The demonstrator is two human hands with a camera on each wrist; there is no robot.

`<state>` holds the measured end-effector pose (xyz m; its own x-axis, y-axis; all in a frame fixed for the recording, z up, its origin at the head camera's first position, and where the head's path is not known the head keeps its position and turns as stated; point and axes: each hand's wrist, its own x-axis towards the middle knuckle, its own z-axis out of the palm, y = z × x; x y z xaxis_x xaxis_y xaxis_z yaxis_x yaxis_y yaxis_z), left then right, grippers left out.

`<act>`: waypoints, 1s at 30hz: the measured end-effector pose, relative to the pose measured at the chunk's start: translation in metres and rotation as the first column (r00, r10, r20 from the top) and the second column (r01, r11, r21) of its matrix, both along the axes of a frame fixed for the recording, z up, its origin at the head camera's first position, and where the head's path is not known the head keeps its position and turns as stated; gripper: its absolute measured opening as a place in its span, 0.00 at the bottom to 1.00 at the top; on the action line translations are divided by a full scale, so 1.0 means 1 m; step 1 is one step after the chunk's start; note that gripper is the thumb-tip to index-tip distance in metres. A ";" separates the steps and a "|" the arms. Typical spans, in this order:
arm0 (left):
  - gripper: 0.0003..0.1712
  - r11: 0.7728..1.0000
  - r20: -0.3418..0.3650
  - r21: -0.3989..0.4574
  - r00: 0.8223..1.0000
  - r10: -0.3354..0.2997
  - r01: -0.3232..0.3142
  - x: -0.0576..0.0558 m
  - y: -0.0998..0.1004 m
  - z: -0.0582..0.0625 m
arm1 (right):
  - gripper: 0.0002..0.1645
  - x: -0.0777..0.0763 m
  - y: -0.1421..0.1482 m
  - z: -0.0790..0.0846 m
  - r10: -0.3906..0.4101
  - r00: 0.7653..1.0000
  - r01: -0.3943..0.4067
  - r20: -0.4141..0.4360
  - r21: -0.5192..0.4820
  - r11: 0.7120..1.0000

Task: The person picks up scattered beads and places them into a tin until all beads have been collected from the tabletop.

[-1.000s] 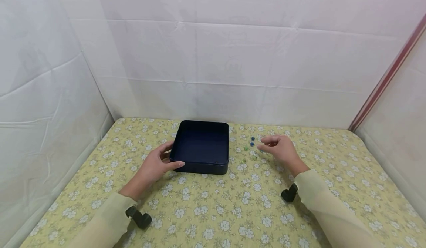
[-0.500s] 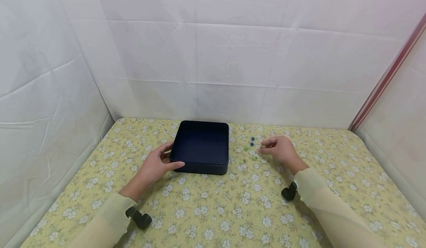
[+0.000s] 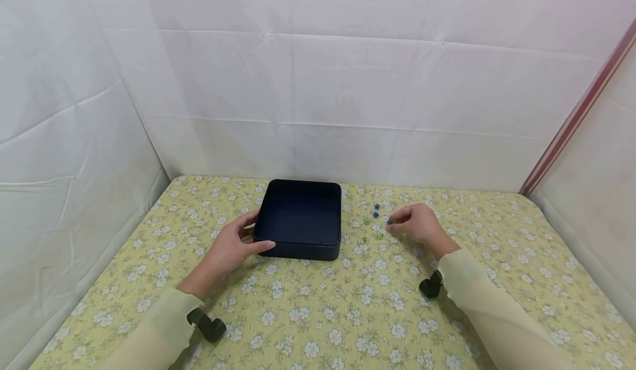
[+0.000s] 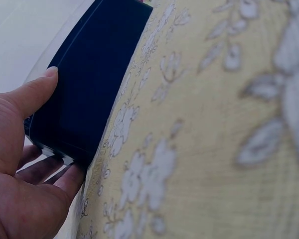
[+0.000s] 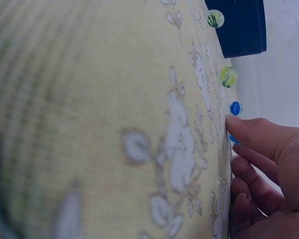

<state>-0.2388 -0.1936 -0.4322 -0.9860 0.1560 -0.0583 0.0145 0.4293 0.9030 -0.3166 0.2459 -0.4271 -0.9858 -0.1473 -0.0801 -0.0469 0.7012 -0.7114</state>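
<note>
A dark navy, open-topped square box (image 3: 298, 250) rests on the cloth. My left hand (image 3: 232, 251) grips its near left corner, thumb on the front wall and fingers along the left side. To the right of the box, my right hand (image 3: 418, 226) is low over the cloth. A blue marble (image 3: 390, 222) shows between its thumb and forefinger, partly hidden by them in the right wrist view. Close by lie two more blue marbles, one farther back (image 3: 377, 206) and one nearer (image 3: 375, 215). Clear green-streaked marbles (image 3: 380, 236) lie among them, one closer to the box (image 3: 367, 221).
A yellow flowered cloth (image 3: 318, 315) covers the table. White sheeting (image 3: 318, 83) hangs behind and at both sides. A dark red strip (image 3: 581, 110) runs up the right corner. Dark camera mounts sit at the left wrist (image 3: 207, 326) and right wrist (image 3: 431, 285).
My right thumb and forefinger have closed together, and a blue marble now shows between their tips. My left hand and the box have stayed in place.
</note>
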 end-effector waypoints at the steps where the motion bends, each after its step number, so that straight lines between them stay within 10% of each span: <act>1: 0.55 1.000 0.000 -0.001 1.000 0.000 0.000 0.000 0.000 0.000 | 0.17 0.000 0.000 0.000 0.000 1.000 0.000 0.003 -0.001 1.000; 30: 0.55 1.000 0.003 0.011 1.000 -0.005 0.005 0.001 0.000 0.001 | 0.15 0.000 0.002 -0.005 -0.017 1.000 0.017 0.003 0.012 1.000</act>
